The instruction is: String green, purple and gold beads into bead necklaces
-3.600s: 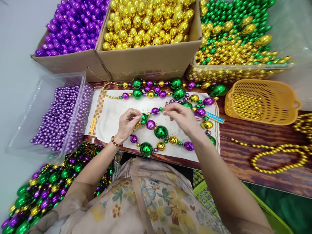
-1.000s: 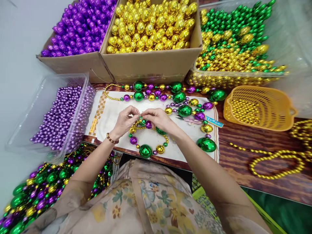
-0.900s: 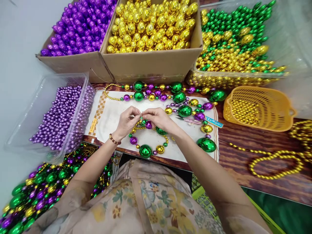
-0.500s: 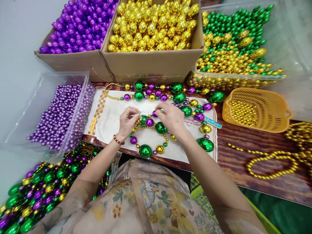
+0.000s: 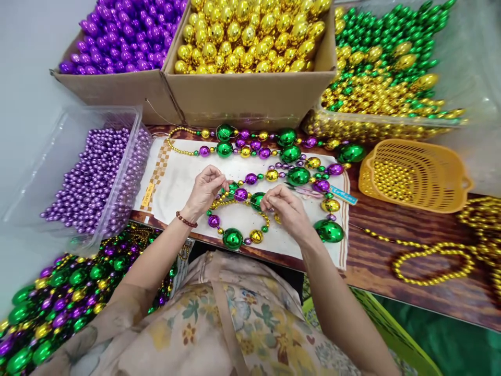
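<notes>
A thin string runs nearly straight between my two hands, low over the beads. My left hand pinches one end of it beside a large green bead and a purple bead. To the right, my right hand holds the string between thumb and fingertips, next to another green bead. Below them a loop of the bead strand, with a big green bead, lies on the white cloth. The strand winds back across the cloth in green, purple and gold.
Cardboard boxes of purple beads and gold beads stand at the back. Clear bins hold small purple beads and green and gold ones. An orange basket and gold bead strings are at right. Finished-looking strands hang lower left.
My right hand has moved down and slightly right, and the string now shows taut between the hands. My left hand stays nearly in place. The view has shifted slightly.
</notes>
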`<state>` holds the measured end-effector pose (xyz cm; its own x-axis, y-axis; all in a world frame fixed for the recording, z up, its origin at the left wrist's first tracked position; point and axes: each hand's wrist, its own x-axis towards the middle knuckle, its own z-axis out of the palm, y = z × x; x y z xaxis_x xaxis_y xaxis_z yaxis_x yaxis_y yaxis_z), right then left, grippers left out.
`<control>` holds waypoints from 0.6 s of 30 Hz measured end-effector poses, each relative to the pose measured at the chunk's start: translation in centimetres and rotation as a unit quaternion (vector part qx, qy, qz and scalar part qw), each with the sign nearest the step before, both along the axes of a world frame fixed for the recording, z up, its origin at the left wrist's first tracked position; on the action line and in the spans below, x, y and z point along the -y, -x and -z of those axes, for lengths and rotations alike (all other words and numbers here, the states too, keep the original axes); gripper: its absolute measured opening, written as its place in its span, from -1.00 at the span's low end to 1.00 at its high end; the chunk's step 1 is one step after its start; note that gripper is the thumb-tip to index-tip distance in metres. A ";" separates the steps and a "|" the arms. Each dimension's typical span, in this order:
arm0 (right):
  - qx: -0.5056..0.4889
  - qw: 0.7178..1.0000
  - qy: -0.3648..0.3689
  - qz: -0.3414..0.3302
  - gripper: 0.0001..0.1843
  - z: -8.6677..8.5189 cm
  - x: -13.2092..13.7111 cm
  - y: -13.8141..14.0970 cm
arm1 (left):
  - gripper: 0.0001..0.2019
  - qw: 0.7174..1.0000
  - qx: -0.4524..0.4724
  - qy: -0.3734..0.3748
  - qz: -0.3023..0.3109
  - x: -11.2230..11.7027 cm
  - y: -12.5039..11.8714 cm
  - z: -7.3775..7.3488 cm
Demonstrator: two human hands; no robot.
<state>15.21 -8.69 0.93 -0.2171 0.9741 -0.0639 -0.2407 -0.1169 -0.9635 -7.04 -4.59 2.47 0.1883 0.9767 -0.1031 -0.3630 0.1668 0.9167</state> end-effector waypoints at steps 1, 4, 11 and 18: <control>0.034 0.999 -0.010 -0.011 -0.80 0.2 -0.2 -0.3 | -0.71 1.000 -0.009 -0.001 0.013 -0.1 0.0 0.1; 0.106 0.993 -0.041 -0.035 -0.78 0.2 -1.0 -1.2 | -0.72 0.999 -0.024 -0.005 0.047 -0.2 0.3 0.4; 0.043 0.993 -0.069 -0.082 -0.83 -5.6 -3.3 0.2 | -0.72 0.986 -0.101 -0.018 0.134 -0.2 1.8 -0.6; -0.008 0.997 -0.063 -0.051 -0.90 -6.4 -6.6 5.4 | -0.74 0.979 -0.125 -0.011 0.161 0.2 2.1 -0.5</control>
<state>9.85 -2.07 7.35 -0.3162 0.9467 0.0617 -0.2490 -0.0201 -0.9683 -9.12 -4.75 2.98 0.4581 0.8736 -0.1643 -0.0581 0.2139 0.9751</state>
